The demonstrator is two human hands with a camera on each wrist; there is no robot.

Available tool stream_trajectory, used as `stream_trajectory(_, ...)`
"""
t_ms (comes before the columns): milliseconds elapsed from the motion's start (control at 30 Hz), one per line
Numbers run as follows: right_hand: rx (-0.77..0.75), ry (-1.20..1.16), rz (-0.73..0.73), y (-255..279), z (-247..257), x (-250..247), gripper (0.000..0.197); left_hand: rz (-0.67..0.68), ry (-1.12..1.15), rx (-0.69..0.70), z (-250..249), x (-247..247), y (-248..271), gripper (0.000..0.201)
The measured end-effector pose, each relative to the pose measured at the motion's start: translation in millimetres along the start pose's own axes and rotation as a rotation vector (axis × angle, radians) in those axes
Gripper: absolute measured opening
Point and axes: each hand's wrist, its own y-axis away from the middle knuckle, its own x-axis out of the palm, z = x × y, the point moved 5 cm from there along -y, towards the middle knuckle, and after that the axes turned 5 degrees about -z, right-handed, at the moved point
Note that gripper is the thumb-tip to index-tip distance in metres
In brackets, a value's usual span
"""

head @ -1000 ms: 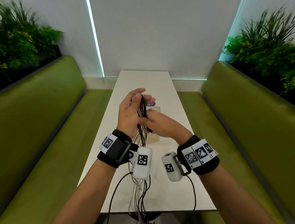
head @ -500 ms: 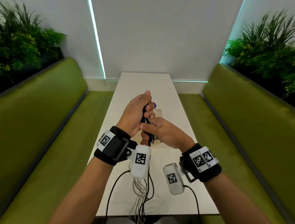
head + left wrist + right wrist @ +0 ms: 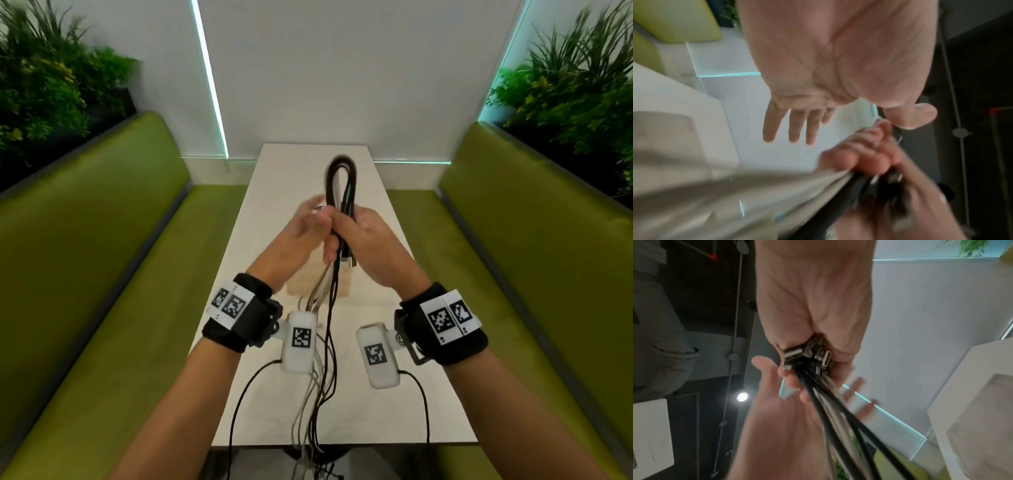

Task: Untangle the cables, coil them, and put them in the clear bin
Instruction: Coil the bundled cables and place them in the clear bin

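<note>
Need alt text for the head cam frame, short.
A person's right hand grips a bundle of black and grey cables looped upward above a long white table, loose ends trailing off its near edge. The left hand is open beside it, blurred. Green padded benches flank the table.

No words, brand names or numbers can be read anywhere here. The only markings are black-and-white square code patterns on the wristbands (image 3: 449, 317) and on the small white camera boxes (image 3: 298, 337) at both wrists.
</note>
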Motion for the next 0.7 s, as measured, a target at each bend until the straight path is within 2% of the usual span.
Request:
stream_trajectory(33,-0.012,-0.034,-0.040,-4.4,4.3,-4.7,0.031,0.045,-0.003,-0.013,9.1,6.4,4.6,0.085)
stream_trajectory(133,-0.018,-0.187,-0.130,-19.5,15.1,-18.1,0.027,0.082,0.057,-0.031,18.4,27.8,16.4,0.031)
stream_trajectory(167,-0.021,-0.235,-0.150,-23.2,18.8,-21.0,0.026,0.059,0.087,-0.022,15.9,33.2,19.0,0.026)
stream_trajectory(267,-0.032,-0.341,-0.194,-26.4,27.7,-23.2,0.026,-0.022,0.224,-0.033,10.3,42.9,19.7,0.032)
stream_trajectory(433,-0.035,-0.557,-0.243,-21.8,38.7,-30.3,0.028,0.054,0.353,-0.087,13.4,47.2,30.5,0.038)
stream_trajectory(500,-0.042,-0.551,-0.246,-20.8,41.7,-37.5,0.026,0.076,0.329,-0.137,16.9,40.9,33.9,0.040)
stream_trajectory(567,-0.061,-0.437,-0.197,-19.6,45.1,-44.3,0.022,0.089,0.289,-0.152,15.4,30.7,32.7,0.040)
stream_trajectory(600,-0.087,-0.299,-0.144,-19.2,49.3,-46.5,0.021,0.091,0.287,-0.159,14.1,24.9,31.6,0.039)
stream_trajectory(700,-0.169,0.368,0.108,-13.9,66.2,-42.5,0.017,0.099,0.376,-0.222,11.0,8.9,30.7,0.042)
